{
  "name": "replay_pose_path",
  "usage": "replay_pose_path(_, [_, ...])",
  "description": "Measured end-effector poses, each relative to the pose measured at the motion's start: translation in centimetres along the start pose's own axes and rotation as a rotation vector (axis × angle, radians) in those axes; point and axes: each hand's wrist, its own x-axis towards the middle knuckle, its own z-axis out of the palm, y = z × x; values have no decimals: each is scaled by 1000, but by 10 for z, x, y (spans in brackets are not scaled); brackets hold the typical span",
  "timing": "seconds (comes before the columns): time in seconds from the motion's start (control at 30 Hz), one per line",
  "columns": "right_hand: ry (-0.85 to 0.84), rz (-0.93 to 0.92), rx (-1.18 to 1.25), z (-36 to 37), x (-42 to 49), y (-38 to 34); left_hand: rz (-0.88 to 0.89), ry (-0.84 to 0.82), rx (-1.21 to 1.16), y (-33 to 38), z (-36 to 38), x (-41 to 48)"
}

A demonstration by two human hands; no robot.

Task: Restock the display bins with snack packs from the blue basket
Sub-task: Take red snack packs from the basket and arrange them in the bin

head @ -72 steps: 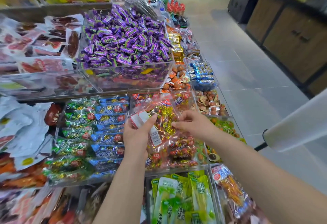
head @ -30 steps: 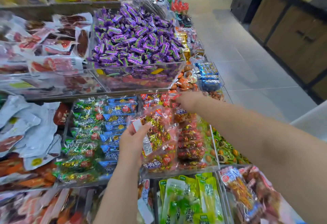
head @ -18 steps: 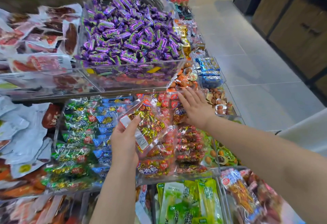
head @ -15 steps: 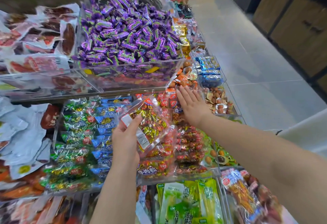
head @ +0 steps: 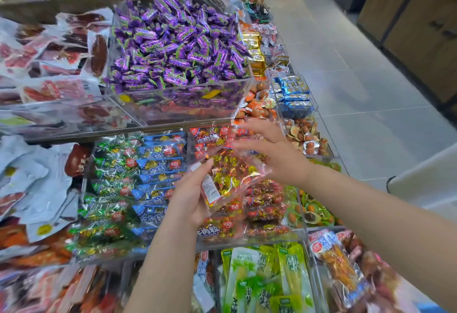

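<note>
Now the pack [head: 232, 174] hangs just above the bin [head: 247, 242] of red packs [head: 262, 204]. The left hand [head: 191, 196] grips it at its label end, thumb on top beside the white label and fingers curled beneath. The pack's long axis runs from 7 o'clock, in that hand, to 1 o'clock, where the free end points toward the bin's back. The right hand [head: 274, 155] sits at 2 o'clock from the left hand, over the pack's far end. Its fingers are straight and spread wide, and it pinches nothing. Motion blur hides whether the fingertips touch the film. I judge the right hand the nearer to the bin's back row at 12 o'clock. The coming move probably calls for the pack to be slid flat along its own axis, with the right hand guiding the free end down.
</note>
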Motion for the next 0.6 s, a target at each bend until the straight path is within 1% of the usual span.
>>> replay_pose_path(0.07, [-88, -47, 111, -6, 3, -5, -1, -4, 72, 0, 5, -1])
replay_pose_path(0.1, [-161, -12, 161, -9, 3, -5, 30, 42, 175, 0, 6, 0])
replay_pose_path(0.13, [-242, 61, 183, -11, 1, -4, 87, 109, 334, -2, 5, 0])
replay_pose_path(0.17, [-279, 140, 194, -13, -3, -1, 196, 202, 517, -6, 1, 1])
replay_pose_path(0.2, [-237, 208, 213, -14, -8, 3, 358, 279, 684, -9, -5, 1])
replay_pose_path(0.23, [-162, 277, 241, -16, -15, 6, 534, 310, 848, -13, -13, 0])
replay_pose_path(0.27, [-98, 357, 272, -19, -22, 9, 654, 301, 1056, -18, -23, 2])
replay_pose_path(0.3, [-50, 431, 312, -23, -27, 13, 696, 240, 1293, -23, -32, 5])
replay_pose_path(0.37, [27, 574, 398, -26, -32, 21, 653, 91, 1762, -34, -44, 12])
replay_pose_path(0.4, [60, 639, 433, -26, -34, 26, 627, 53, 1918, -38, -46, 15])
replay_pose_path(0.43, [82, 688, 463, -27, -34, 33, 613, 38, 1998, -40, -46, 18])
replay_pose_path(0.5, [78, 742, 458, -27, -34, 43, 597, 41, 2027, -42, -43, 22])
replay_pose_path(0.57, [31, 771, 349, -28, -30, 49, 592, 60, 2043, -42, -42, 24])
replay_pose_path(0.6, [1, 750, 261, -29, -28, 51, 587, 76, 2057, -43, -41, 26])
